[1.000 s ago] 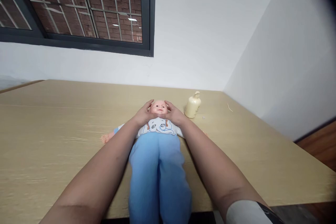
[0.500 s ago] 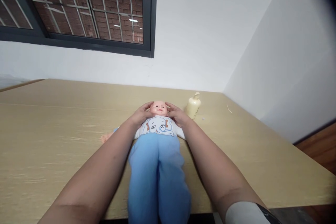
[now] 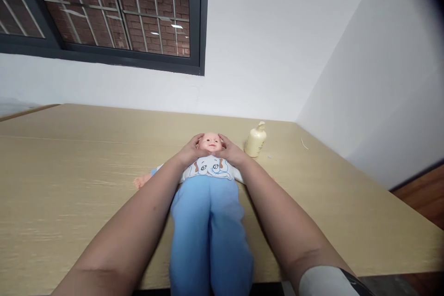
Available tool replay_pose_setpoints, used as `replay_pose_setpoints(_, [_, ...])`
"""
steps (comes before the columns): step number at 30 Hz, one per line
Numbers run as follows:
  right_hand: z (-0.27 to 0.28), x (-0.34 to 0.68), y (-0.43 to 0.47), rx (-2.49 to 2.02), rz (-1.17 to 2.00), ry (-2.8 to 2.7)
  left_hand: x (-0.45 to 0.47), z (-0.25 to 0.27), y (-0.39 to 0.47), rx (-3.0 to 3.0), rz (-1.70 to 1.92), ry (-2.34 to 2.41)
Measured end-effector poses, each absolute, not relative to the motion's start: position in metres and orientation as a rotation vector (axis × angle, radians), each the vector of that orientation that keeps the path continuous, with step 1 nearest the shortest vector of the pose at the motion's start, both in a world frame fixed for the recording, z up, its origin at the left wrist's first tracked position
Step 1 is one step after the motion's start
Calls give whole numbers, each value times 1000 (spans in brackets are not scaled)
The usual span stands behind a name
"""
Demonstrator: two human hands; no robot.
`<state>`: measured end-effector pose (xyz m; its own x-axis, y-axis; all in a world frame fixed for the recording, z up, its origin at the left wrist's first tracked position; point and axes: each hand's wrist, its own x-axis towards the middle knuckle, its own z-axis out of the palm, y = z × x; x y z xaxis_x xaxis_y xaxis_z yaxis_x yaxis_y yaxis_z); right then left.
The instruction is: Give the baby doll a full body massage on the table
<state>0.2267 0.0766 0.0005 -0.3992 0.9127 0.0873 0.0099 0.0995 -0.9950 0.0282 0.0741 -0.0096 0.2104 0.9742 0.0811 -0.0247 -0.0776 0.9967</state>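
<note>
A baby doll (image 3: 210, 171) lies on its back, head toward the wall, dressed in a white top with an elephant picture and blue trousers (image 3: 211, 226). My left hand (image 3: 191, 150) cups one side of the doll's head (image 3: 210, 140), its thumb along the jaw. On the opposite side, my right hand (image 3: 230, 150) curves round the head in the same way, thumb near the chin. Both hands are closed against the head, and some fingertips are hidden behind it. One small doll hand (image 3: 139, 181) shows beyond my left forearm.
A cream pump bottle (image 3: 255, 142) stands on the wooden table (image 3: 86, 162), just beyond my right hand. Farther right lies a thin pale strip (image 3: 304, 144). White walls meet behind the table, below a barred window (image 3: 118, 14).
Both thumbs have slid inward along the doll's jaw toward its chin. The doll and the bottle stay in place.
</note>
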Motion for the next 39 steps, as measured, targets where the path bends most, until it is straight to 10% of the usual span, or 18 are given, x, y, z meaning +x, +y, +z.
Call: replay_pose_setpoints(39, [-2, 229, 77, -920, 1502, -1488, 27, -12, 72, 1371, 1166, 1049])
